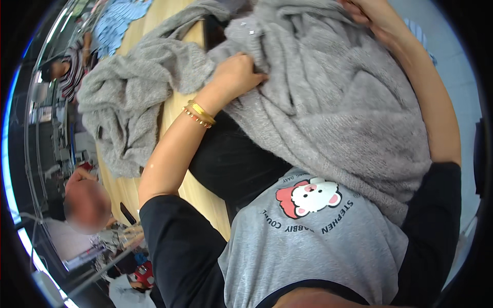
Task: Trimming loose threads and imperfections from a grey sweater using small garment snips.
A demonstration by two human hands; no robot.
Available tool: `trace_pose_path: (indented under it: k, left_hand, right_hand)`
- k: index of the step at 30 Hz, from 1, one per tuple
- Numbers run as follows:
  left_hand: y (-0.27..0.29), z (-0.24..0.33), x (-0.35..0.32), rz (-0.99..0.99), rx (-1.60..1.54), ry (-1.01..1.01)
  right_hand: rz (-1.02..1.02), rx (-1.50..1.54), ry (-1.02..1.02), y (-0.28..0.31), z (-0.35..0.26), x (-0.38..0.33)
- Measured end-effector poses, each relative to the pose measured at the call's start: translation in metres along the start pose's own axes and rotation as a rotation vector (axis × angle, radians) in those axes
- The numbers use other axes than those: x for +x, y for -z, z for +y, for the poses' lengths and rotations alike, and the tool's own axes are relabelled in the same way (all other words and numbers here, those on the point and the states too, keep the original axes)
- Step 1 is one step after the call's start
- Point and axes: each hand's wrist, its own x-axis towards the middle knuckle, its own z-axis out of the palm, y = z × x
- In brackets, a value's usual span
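Note:
A fluffy grey knit garment [328, 108] lies bunched across my lap and chest, with small shiny button-like pieces near its upper left. My left hand [237, 76] is closed on its left edge, thumb pointing right; the fingertips are partly hidden. At the top right, my right hand [365, 13] has its fingers curled round the garment's far edge and is partly cut off by the picture's rim. A second heap of lighter grey knitwear [123, 97] rests on the wooden table, left of my left wrist.
The light wooden table [172, 115] runs along my left side. Light-blue ribbed fabric [118, 23] lies at its far end. A dark phone-like object [128, 213] is near its left edge. Several people, one in a striped shirt [72, 77], are beyond the table.

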Motion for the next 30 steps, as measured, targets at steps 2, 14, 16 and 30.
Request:
trace_pose_path:
  k: [2, 14, 16, 30]
  left_hand:
    - [0.007, -0.005, 0.001, 0.109, -0.119, -0.066]
    - [0.056, 0.003, -0.066, 0.633, -0.905, -0.336]
    - [0.044, 0.0, -0.074, 0.641, -0.839, -0.347]
    - [0.015, 0.035, -0.114, 0.47, -0.099, -0.43]
  right_hand:
    - [0.805, -0.719, -0.37, -0.065, -0.008, 0.011]
    - [0.48, -1.399, -0.108, -0.103, 0.022, 0.037]
    - [0.504, -1.037, -0.095, -0.107, 0.025, 0.039]
    - [0.323, -1.167, -0.422, -0.091, 0.092, 0.024]
